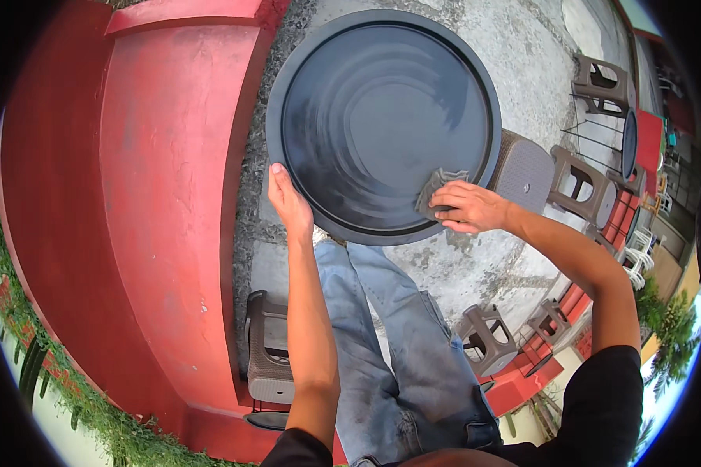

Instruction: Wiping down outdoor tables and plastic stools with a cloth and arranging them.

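Note:
A large round black tabletop with a raised rim (pixel 413 124) fills the upper middle; what supports it is hidden. Wet-looking, ring-shaped sheen shows on its surface. At its lower left edge, my left hand (pixel 291 204) grips the rim from the side, with part of the fingers out of sight. A crumpled grey cloth (pixel 436 187) is bunched under my right hand (pixel 475 207), whose fingers are closed round it. That cloth presses on the tabletop near its lower right rim.
A red painted wall-like ledge (pixel 171 194) runs along my left. Brown plastic stools (pixel 580 187) stand to the right, one (pixel 523 173) right beside the tabletop. Another stool (pixel 271 346) is near my left forearm. A second round black table (pixel 629 144) has thin wire legs.

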A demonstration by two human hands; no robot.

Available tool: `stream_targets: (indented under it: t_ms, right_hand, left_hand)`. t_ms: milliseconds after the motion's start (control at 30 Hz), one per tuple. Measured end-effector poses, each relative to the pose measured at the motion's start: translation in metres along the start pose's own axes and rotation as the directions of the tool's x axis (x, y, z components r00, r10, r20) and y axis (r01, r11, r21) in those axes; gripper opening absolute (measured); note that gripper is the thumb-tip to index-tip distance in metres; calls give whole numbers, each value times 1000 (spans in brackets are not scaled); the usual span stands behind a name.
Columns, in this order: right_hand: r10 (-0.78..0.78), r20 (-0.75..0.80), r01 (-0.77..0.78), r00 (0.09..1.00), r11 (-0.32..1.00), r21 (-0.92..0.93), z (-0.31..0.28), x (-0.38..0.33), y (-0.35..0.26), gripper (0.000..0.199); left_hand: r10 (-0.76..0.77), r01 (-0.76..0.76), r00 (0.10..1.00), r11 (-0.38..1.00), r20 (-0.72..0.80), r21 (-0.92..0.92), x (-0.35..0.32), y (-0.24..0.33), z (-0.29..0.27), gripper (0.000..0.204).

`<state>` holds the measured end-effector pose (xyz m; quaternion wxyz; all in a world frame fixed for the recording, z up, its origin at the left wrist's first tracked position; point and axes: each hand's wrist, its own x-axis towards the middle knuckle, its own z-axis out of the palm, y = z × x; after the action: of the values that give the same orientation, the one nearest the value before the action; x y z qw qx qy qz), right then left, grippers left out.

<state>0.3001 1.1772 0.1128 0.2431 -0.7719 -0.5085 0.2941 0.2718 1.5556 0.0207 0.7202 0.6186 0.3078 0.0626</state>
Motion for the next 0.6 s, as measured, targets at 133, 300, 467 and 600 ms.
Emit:
stream_targets:
  t_ms: [133, 300, 467, 600]
  right_hand:
    - [149, 28, -143, 988, 977, -160, -32, -33, 22, 15]
    - [255, -143, -293, 956, 849, -440, -55, -37, 54, 17]
    - [464, -398, -594, 791, 736, -325, -68, 13, 76, 27]
    - [472, -639, -620, 607, 784, -10, -68, 71, 96, 45]
  left_hand:
    - [10, -10, 1000, 999, -5, 53, -1, -1, 1, 44]
    - [52, -46, 998, 983, -30, 179, -2, 2, -2, 45]
    - [64, -46, 995, 972, -73, 230, -8, 16, 11, 48]
    - [50, -41, 998, 975, -35, 216, -9, 25, 14, 51]
